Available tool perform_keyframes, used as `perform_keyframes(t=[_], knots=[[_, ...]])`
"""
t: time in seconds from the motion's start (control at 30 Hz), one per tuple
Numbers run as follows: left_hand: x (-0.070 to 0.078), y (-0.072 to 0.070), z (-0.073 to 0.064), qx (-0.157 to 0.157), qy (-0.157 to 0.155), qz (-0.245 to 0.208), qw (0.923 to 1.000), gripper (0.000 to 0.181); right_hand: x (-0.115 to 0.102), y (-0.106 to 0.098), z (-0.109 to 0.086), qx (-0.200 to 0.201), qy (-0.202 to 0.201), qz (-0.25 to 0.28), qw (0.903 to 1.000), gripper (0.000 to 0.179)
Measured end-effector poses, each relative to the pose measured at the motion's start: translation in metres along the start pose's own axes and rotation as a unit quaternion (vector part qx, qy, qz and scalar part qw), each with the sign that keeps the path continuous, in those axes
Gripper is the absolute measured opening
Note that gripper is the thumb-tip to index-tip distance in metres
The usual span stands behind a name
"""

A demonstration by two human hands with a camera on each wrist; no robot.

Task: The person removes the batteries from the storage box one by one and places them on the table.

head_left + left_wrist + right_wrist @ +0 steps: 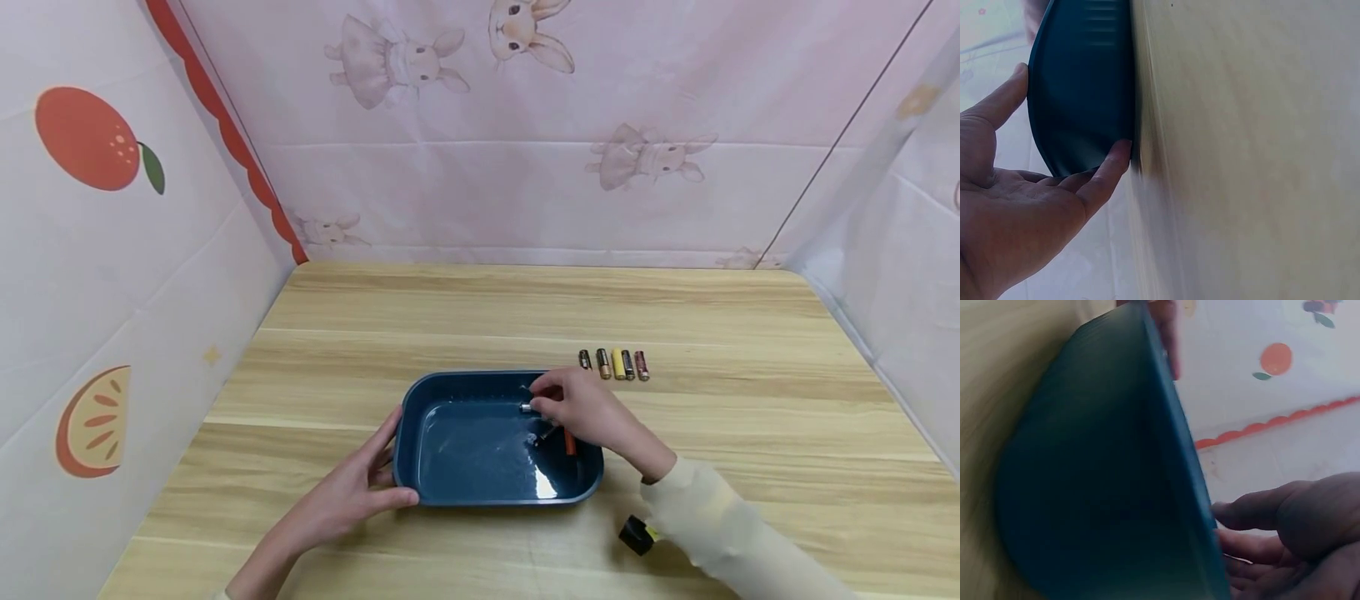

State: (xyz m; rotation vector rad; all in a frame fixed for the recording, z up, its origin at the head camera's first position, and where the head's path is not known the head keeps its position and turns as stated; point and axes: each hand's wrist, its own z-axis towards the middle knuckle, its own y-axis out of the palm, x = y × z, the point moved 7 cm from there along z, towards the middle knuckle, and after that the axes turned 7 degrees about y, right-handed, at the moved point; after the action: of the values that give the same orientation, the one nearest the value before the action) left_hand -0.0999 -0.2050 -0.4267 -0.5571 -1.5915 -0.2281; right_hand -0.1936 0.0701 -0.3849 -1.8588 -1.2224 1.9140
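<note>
A dark blue rectangular plastic basin [480, 505] sits on the wooden table. My left hand [348, 496] grips its left end, thumb at the front rim and fingers along the outer wall; the left wrist view shows the same hold on the basin [1082, 87]. My right hand [588, 408] reaches over the basin's right part and pinches a battery [526, 407], whose silver end pokes out by the thumb. Below it inside the basin lie a dark battery [545, 435] and an orange one [570, 442]. In the right wrist view the basin wall hides what the right fingers [1250, 509] hold.
Behind the basin's right side, several batteries [617, 364] stand in a side-by-side row on the table [375, 308]. A black and yellow object [637, 535] lies near the right sleeve [720, 521], partly covered by it. Printed cloth walls [487, 192] border the table.
</note>
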Motion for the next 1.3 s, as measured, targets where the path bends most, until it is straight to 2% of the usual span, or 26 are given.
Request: perform_keyframes(t=[0.13, 0.23, 0.3, 0.53, 0.7, 0.83, 0.93, 1.0, 1.07, 1.17, 1.3], knots=[[0.000, 0.000, 0.001, 0.002, -0.006, 0.002, 1.0000, 0.108, -0.002, 0.012, 0.006, 0.000, 0.029, -0.032, 0.9990, 0.022], [0.000, -0.001, 0.001, 0.004, -0.011, 0.005, 0.9999, 0.108, -0.002, 0.020, 0.011, -0.002, 0.056, -0.051, 0.9972, 0.016], [0.000, -0.001, 0.001, 0.005, -0.012, 0.009, 0.9999, 0.108, -0.002, 0.024, 0.013, 0.003, 0.058, -0.071, 0.9958, 0.008], [-0.001, 0.000, 0.001, 0.003, -0.004, 0.005, 1.0000, 0.108, -0.005, 0.035, 0.017, 0.029, 0.005, -0.149, 0.9883, 0.014], [-0.001, 0.001, 0.001, 0.000, -0.001, -0.003, 1.0000, 0.108, -0.003, 0.040, 0.017, 0.019, -0.008, -0.163, 0.9864, 0.016], [-0.001, 0.001, 0.001, 0.001, 0.001, -0.003, 1.0000, 0.108, -0.002, 0.038, 0.020, 0.009, -0.025, -0.114, 0.9932, 0.007], [-0.001, 0.002, 0.001, 0.002, 0.002, -0.003, 1.0000, 0.108, -0.002, 0.033, 0.021, -0.005, -0.043, -0.040, 0.9983, 0.007], [-0.001, 0.002, 0.001, 0.001, 0.001, -0.004, 1.0000, 0.108, -0.003, 0.028, 0.021, -0.017, -0.053, 0.022, 0.9982, 0.010], [-0.001, 0.002, 0.001, 0.001, 0.000, -0.005, 1.0000, 0.108, -0.004, 0.022, 0.020, -0.027, -0.062, 0.084, 0.9942, 0.015], [-0.001, 0.001, 0.001, 0.001, -0.002, -0.005, 1.0000, 0.108, -0.004, 0.009, 0.017, -0.032, -0.061, 0.170, 0.9831, 0.021], [-0.002, 0.001, 0.001, 0.002, -0.004, -0.002, 1.0000, 0.108, -0.003, -0.011, 0.012, -0.023, -0.043, 0.253, 0.9663, 0.024]])
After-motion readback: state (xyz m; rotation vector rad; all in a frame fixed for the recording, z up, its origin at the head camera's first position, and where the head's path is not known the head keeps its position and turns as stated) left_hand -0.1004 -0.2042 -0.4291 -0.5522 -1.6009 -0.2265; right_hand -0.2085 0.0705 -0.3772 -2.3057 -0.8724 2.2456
